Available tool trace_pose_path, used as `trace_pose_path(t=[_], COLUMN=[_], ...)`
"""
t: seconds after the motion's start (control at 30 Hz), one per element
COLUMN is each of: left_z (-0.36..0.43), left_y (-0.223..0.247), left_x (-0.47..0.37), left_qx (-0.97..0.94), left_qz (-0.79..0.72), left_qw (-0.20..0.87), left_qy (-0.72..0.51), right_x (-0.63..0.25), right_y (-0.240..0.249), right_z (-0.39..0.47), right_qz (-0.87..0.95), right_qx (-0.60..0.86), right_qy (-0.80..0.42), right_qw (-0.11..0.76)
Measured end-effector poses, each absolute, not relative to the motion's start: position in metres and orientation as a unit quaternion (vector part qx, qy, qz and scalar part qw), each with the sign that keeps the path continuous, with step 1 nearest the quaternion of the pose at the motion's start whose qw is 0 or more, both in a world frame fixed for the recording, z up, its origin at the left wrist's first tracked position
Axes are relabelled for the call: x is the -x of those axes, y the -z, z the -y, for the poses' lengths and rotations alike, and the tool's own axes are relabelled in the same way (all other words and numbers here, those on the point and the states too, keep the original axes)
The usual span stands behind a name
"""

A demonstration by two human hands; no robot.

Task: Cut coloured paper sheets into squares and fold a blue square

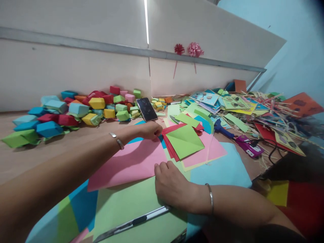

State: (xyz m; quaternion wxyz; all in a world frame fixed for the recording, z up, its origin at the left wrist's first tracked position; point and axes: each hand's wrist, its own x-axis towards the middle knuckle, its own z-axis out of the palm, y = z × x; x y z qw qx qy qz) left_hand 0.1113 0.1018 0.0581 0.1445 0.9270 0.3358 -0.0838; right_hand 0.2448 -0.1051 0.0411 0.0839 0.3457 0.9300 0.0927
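Note:
A pink paper sheet (126, 162) lies at a slant in front of me, its lower edge casting a shadow on the green sheet (121, 202) beneath. My left hand (152, 130) is closed at the pink sheet's far right corner, fingertips partly hidden. At the near right corner, my right hand (172, 184) has its fingers curled against the same sheet. A box cutter (136, 221) rests on the green sheet below my right hand. Just right of my hands sits a folded lime-green paper square (186, 141) over red paper pieces (172, 145).
Folded paper boxes (78, 109) crowd the back left beside a phone (146, 109). Sticks and decorated cards (235, 103) pile up at the back right. A blue glue gun (224, 129) and a purple power strip (249, 146) with a cable lie nearer. A white panel (101, 71) stands behind.

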Motion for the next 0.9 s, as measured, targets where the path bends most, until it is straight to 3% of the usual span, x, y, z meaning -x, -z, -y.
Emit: trace_pose_path(t=[0.7,0.9], left_z=[-0.101,-0.094], left_y=[-0.043,-0.039], left_x=[-0.089,-0.089], left_qx=[-0.879,-0.861], left_qz=[-0.378,-0.396], left_qw=[0.290,0.319], left_qy=[0.003,-0.015], right_x=[-0.248,-0.249], right_y=[-0.032,-0.026], right_z=[0.105,0.107], right_qz=[-0.928,-0.920], right_qx=[-0.364,-0.374], right_qy=[-0.068,-0.121], right_qw=[0.039,-0.003])
